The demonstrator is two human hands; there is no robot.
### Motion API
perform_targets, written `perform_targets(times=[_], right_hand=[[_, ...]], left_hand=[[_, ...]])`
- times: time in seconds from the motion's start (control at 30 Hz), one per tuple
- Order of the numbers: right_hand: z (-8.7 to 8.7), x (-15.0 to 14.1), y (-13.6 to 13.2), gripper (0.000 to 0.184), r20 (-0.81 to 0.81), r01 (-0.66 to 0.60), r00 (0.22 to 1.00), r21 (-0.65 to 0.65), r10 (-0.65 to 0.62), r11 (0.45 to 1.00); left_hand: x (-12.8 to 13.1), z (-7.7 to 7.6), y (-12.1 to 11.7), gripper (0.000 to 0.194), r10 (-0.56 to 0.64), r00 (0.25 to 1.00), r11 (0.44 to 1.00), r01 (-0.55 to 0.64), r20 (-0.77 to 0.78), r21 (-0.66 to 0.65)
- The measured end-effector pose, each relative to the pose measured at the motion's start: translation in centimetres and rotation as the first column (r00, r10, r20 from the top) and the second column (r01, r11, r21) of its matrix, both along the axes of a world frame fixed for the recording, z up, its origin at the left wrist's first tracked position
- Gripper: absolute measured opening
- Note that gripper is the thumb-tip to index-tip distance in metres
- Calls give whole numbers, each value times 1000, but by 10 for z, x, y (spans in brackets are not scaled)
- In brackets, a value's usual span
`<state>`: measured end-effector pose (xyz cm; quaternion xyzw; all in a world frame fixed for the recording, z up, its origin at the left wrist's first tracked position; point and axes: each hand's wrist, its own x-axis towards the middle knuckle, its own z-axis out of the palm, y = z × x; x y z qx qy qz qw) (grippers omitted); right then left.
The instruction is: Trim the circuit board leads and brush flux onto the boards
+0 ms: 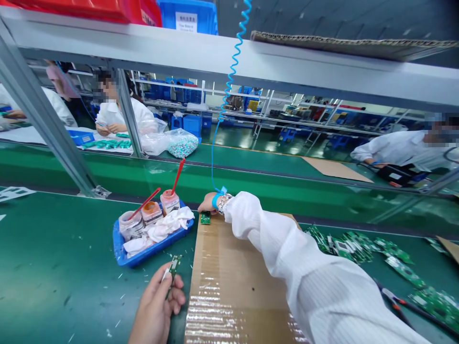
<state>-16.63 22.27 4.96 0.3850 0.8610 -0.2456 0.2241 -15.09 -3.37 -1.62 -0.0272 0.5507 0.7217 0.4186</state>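
Note:
My left hand (158, 301) is closed on a small green circuit board (175, 264), pinched between thumb and fingers, left of the cardboard sheet (240, 282). My right hand (208, 203) reaches out to the far left corner of the cardboard. Its fingers are closed at another small green circuit board (205, 219), which lies at or just over the cardboard; the fingertips are partly hidden. A blue wrist strap (216, 200) with a coiled blue cord (234, 59) and a metal-banded watch (224, 202) are on my right wrist.
Left of the cardboard stands a blue tray (143, 258) with jars, red-handled brushes and white cloths. Many green boards (351, 246) lie to the right, near pliers (394, 298) with dark and red handles. A metal post (53, 105) rises at left. Co-workers sit across the line.

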Motion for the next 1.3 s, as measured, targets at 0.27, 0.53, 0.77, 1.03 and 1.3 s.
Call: perform_targets(times=[0.27,0.53,0.77,1.03,1.3], right_hand=[[-1,14,-1,46,-36,-109,992,175,117,979],[-21,27,-13,83,-85,-199,967,339,240,919],[-4,42,-16,89,-240,-226,925,275,295,934],[9,107,-59,55,-719,-544,584,-3,377,839],[4,114,-54,18,-809,-634,515,-136,285,761]], left_hand=[[-1,-1,2,78,-54,998,999,53,-15,-10],[0,-5,2,72,-83,996,997,83,-35,4],[2,10,8,62,-118,990,993,119,-71,4],[6,27,23,37,-424,905,899,426,-40,107],[9,29,33,36,-547,792,837,508,270,205]])
